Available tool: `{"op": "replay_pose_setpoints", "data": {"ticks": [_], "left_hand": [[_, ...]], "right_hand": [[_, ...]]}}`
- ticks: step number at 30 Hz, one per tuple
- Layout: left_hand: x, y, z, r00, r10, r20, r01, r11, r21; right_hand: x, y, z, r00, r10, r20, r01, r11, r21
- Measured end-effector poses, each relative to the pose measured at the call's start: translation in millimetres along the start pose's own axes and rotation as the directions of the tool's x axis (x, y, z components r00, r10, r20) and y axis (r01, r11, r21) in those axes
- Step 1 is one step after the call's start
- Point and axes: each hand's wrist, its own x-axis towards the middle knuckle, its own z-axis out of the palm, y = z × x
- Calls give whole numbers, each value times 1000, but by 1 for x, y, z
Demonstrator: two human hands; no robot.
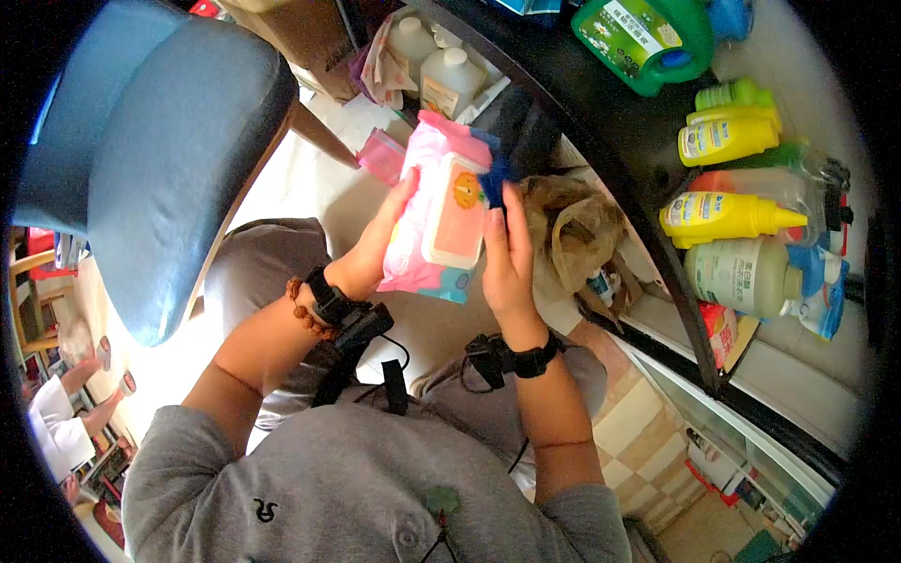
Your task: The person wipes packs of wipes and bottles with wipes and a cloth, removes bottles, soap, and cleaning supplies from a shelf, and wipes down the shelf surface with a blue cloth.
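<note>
A pink pack of wet wipes [410, 230] is up in front of me, tilted, with a pale lid and an orange cartoon animal on its face. My left hand [368, 253] grips its left side. Along the right side, my right hand [509, 258] presses its fingers to the edge. Something dark blue [495, 183] shows at my right fingertips; whether it belongs to the pack or lies behind it I cannot tell. Beyond the pack, a smaller pink packet [380, 155] is partly visible low down.
White jugs [450, 80] stand in a box ahead. A crumpled plastic bag [572, 230] lies to the right. The dark shelf [601, 122] holds a green detergent jug [648, 42], yellow bottles [727, 216] and a pale bottle [741, 275]. A blue chair [178, 141] is left; another person [61, 422] sits beyond.
</note>
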Motion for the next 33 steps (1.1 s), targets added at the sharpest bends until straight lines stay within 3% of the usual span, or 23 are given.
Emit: {"op": "replay_pose_setpoints", "data": {"ticks": [3,4,5,6,10,11,12,13,15,17,20,23,24,25,27,28,30,31,32,33], "left_hand": [[3,20,-3,991,105,83,-103,994,-32],[-1,21,3,985,167,38,-169,984,58],[-5,21,11,973,232,-1,-230,962,151],[-8,23,25,952,304,-27,-289,925,245],[0,16,4,958,237,164,-249,967,54],[2,14,2,966,200,162,-200,980,-16],[2,14,7,974,162,160,-150,985,-86],[1,12,13,985,159,75,-158,987,-17],[-7,10,22,980,165,-109,-152,981,119],[-10,8,12,998,56,14,-55,998,-31],[-1,10,16,987,121,-104,-123,992,-14],[1,26,9,990,113,-87,-120,990,-72],[1,27,8,989,117,-86,-125,988,-86],[0,27,2,991,117,-70,-121,992,-47],[1,36,-9,993,120,3,-120,991,57],[-5,39,0,991,98,-88,-88,990,109],[-20,49,19,998,-43,48,30,970,241],[-23,48,20,979,-202,25,195,965,176],[-24,45,19,945,-321,59,317,946,73],[-31,46,24,907,-421,13,409,887,214]], "right_hand": [[-9,0,0,998,-9,55,15,994,-109],[-14,-2,7,999,2,35,1,997,-83],[-19,-8,7,985,-151,84,169,941,-294],[-18,-20,9,959,-262,106,283,890,-359],[-24,-35,3,774,-590,231,613,606,-507],[-23,-38,3,728,-624,285,674,574,-466],[-21,-41,4,677,-654,339,731,539,-418],[-20,-44,5,621,-681,388,782,506,-364],[-17,-43,12,654,-563,504,754,440,-487],[-18,-31,14,676,-530,512,735,439,-516],[-23,-8,8,580,-614,535,803,323,-500],[-15,0,5,698,-636,328,695,494,-522],[-11,-6,3,675,-641,366,721,466,-513],[-16,-2,-2,793,-574,202,595,660,-459],[-29,10,-16,931,-350,-105,318,918,-235],[-23,-5,-26,976,-192,-98,172,967,-187],[-2,-33,-39,997,71,-40,-75,991,-113],[9,-42,-41,985,171,-1,-170,981,-95],[17,-47,-42,983,175,54,-175,984,-4],[21,-51,-42,977,181,113,-191,978,83]]}}
